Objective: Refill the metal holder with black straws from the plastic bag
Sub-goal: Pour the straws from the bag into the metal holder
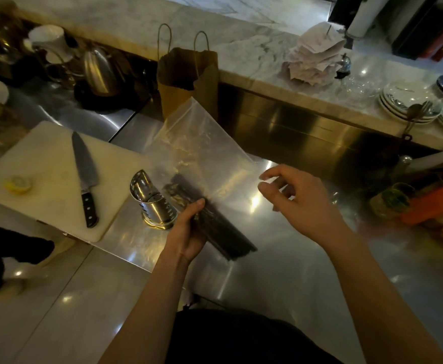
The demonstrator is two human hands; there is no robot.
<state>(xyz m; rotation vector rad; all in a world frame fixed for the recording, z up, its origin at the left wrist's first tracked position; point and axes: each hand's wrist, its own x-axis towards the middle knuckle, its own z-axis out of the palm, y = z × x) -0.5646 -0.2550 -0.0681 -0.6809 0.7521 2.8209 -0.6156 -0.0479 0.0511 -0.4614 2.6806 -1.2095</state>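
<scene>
A perforated metal holder (154, 203) stands upright on the steel counter beside the cutting board; it looks empty inside. My left hand (189, 229) grips a bundle of black straws (223, 229) just right of the holder. The far ends of the straws still lie inside the clear plastic bag (199, 148), which rises up and away over the counter. My right hand (294, 200) hovers to the right of the bag's edge with its fingers apart, holding nothing.
A white cutting board (44, 185) at left carries a chef's knife (85, 177) and a lemon piece (18, 184). Behind stand a brown paper bag (186, 85) and a kettle (99, 72). Stacked plates (409, 106) sit on the marble ledge at right.
</scene>
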